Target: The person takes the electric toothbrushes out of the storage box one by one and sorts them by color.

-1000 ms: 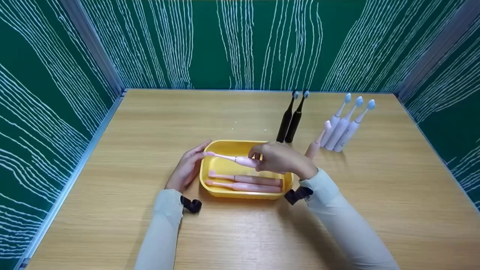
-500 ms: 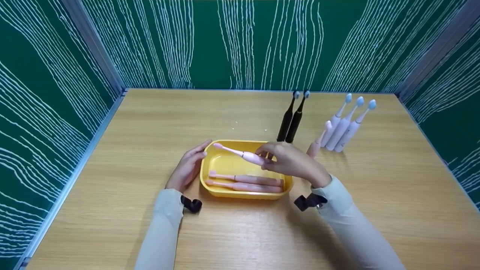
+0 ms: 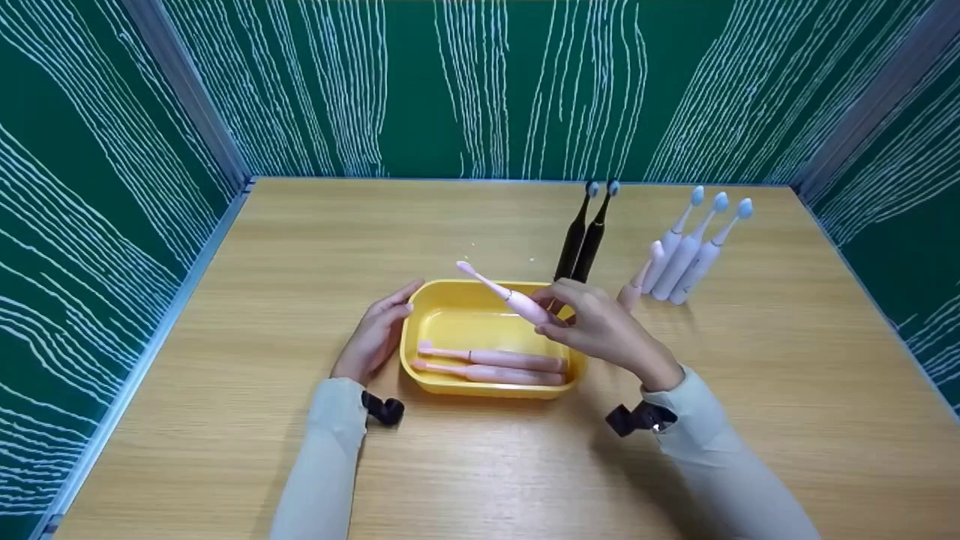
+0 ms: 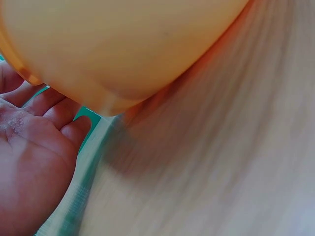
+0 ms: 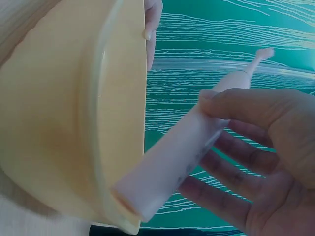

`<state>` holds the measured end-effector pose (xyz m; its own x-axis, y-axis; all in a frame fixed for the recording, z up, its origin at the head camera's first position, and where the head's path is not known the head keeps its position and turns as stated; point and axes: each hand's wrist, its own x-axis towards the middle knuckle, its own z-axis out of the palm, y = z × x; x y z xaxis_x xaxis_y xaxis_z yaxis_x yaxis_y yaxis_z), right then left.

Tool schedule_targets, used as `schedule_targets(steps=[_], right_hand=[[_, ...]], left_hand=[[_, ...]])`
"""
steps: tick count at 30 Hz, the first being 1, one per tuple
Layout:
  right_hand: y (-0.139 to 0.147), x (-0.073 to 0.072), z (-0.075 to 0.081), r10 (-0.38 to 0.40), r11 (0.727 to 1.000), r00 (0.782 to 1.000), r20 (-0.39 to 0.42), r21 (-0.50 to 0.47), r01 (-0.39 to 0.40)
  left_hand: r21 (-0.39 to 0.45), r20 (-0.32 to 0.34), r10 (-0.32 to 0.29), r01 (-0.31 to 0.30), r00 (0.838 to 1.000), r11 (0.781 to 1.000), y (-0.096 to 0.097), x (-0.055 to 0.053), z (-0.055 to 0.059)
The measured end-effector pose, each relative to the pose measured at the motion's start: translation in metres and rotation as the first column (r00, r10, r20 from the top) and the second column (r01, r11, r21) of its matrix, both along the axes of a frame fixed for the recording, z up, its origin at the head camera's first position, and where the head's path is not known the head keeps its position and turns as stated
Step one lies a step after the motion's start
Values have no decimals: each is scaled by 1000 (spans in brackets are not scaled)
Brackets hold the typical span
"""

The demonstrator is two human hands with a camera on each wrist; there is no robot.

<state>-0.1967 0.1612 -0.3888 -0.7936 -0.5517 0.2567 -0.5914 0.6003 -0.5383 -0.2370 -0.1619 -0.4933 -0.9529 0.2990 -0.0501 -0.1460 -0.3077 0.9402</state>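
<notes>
A pale pink electric toothbrush (image 3: 525, 306) is pinched by its handle between the thumb and fingers of my right hand (image 3: 600, 330), tilted above the yellow basin (image 3: 480, 391), its head up and to the left. In the right wrist view the butt of the toothbrush (image 5: 167, 162) overlaps the basin's rim. My left hand (image 3: 373, 337) rests against the basin's left end, thumb at the rim and fingers extended along the outer wall. Inside the basin two more pink electric toothbrushes (image 3: 517, 360) lie side by side near the front wall.
Two black electric toothbrushes (image 3: 581, 240) stand upright behind the basin. Further right stand three white electric toothbrushes (image 3: 686, 259) with bluish heads, and a pink one (image 3: 639, 281) before them, partly hidden by my right hand. Green panels (image 3: 412, 90) border the wooden table (image 3: 322, 240).
My right hand has moved up and to the right with the pink toothbrush, lifting it from low over the basin and tilting its head higher. The left hand and basin have not moved.
</notes>
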Motion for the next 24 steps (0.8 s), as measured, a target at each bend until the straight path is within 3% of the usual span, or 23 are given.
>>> schedule_targets(steps=[11, 24], right_hand=[[10, 6, -9, -67, 989, 997, 35, -128, 71], [25, 12, -18, -80, 950, 995, -52, -306, 60]], left_hand=[[22, -6, 0, 1, 1000, 1000, 0, 0, -1], [22, 2, 19, -19, 1000, 1000, 1, 0, 1]])
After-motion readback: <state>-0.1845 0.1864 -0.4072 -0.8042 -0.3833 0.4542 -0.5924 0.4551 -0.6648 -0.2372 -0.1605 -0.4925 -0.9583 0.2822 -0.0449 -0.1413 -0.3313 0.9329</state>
